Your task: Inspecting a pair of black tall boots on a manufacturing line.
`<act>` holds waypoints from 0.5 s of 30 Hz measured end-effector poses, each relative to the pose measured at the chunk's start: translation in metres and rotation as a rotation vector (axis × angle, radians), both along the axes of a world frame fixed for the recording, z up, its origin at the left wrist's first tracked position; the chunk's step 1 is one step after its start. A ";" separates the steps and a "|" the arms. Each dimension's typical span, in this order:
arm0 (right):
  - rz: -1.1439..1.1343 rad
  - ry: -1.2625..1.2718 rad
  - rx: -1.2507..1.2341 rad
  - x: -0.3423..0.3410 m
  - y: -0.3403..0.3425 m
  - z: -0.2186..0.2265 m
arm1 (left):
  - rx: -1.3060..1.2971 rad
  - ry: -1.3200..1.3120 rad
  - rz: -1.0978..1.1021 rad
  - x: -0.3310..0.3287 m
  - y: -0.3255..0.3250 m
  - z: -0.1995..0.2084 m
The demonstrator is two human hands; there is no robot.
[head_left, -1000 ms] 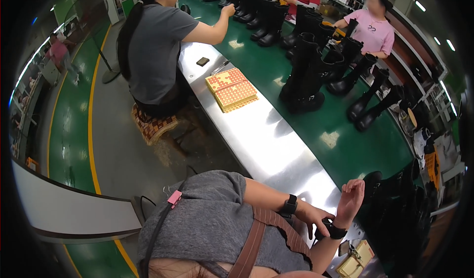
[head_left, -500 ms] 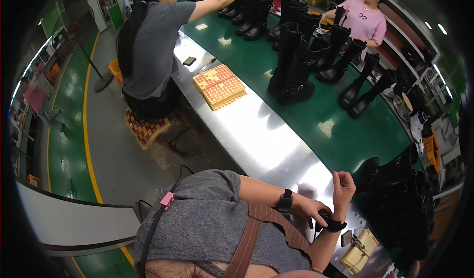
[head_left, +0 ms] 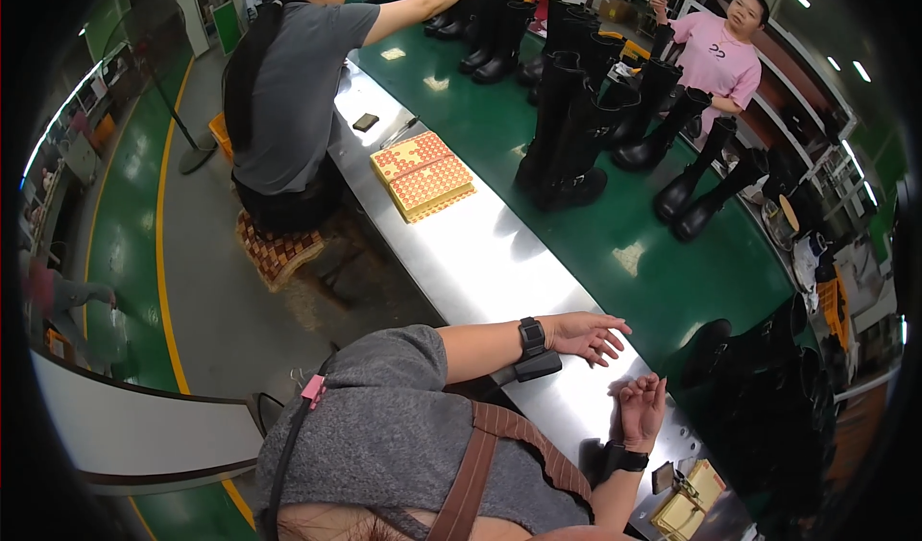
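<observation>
On the near side of the silver tabletop (head_left: pixel 519 277), a co-worker in a grey top (head_left: pixel 300 90) sits on a stool with a checkered cushion (head_left: pixel 279 250), one arm stretched across to the tabletop's far side. At the tabletop's upper end lies a small dark pad (head_left: pixel 365 121), and just beside it, flat on the tabletop, a yellow stack with a red-patterned cover (head_left: pixel 423 173). Further down, over the tabletop, the left wristband (head_left: pixel 532 336) sits black around the wearer's wrist, with a dark block (head_left: pixel 538 366) just under it; whether the two are joined, I cannot tell. The left hand (head_left: pixel 588 336) reaches over the tabletop with its fingers loosely spread and holds nothing. The right wristband (head_left: pixel 626 459), also black, circles the other wrist above the tabletop's lower part. The right hand (head_left: pixel 641 410) is raised over the tabletop, fingers half curled, palm hollow and bare; whether it touches the metal is unclear. At the tabletop's lower end lies a yellow bundle (head_left: pixel 688 504). Beyond the tabletop's far edge, on a green surface (head_left: pixel 663 291), stand tall black boots (head_left: pixel 725 193), and past them is a person in a pink top (head_left: pixel 722 66).
</observation>
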State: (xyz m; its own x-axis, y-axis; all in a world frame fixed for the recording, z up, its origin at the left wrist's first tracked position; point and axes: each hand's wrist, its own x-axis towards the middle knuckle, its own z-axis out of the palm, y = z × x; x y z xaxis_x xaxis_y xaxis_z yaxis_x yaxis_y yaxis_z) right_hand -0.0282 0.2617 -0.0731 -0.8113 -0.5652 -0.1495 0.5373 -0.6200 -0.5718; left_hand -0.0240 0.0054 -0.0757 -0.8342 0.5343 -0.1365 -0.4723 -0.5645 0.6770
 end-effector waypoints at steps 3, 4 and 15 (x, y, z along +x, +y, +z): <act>-0.014 -0.036 -0.046 -0.003 0.000 -0.002 | 0.045 -0.024 -0.003 -0.002 0.001 -0.008; -0.023 -0.043 0.002 -0.003 -0.001 -0.003 | 0.062 -0.039 0.004 -0.004 0.000 -0.011; -0.022 -0.031 0.053 -0.005 0.000 -0.007 | 0.079 -0.045 0.033 -0.001 0.000 -0.011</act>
State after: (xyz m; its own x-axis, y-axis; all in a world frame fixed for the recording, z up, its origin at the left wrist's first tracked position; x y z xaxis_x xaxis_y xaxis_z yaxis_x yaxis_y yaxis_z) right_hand -0.0334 0.2621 -0.0804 -0.8179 -0.5380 -0.2040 0.5419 -0.6011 -0.5873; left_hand -0.0254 0.0053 -0.0871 -0.8453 0.5175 -0.1326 -0.4818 -0.6311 0.6080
